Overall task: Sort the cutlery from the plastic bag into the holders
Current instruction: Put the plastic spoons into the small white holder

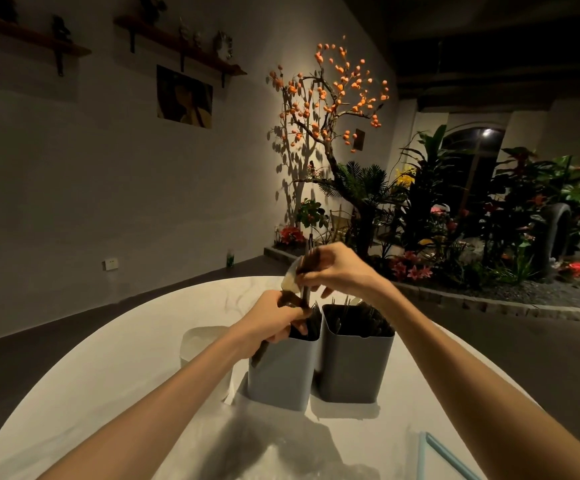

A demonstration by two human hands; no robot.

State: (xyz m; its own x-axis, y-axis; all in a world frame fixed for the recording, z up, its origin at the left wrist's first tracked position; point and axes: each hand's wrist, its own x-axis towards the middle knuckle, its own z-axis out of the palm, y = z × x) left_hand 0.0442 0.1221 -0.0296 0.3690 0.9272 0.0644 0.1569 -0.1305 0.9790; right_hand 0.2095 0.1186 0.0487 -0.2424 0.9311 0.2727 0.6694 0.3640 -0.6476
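1. Nearest, a crumpled clear plastic bag [281, 455] lies on the white table [108, 358], with a light-blue frame edge [448, 459] to its right.
2. Just beyond stand two grey holders [281, 372] touching side by side; the right one [354, 365] holds upright cutlery tips.
3. Over the left holder, the left hand [274, 320] grips a bundle of dark utensils [304, 271], long axis near vertical, tips up.
4. Above, the right hand [337, 268] pinches a pale-headed piece from that bundle; exact finger placement is blurred.
5. Farther off: an orange-blossomed tree [330, 98] and plants. No writing is legible.
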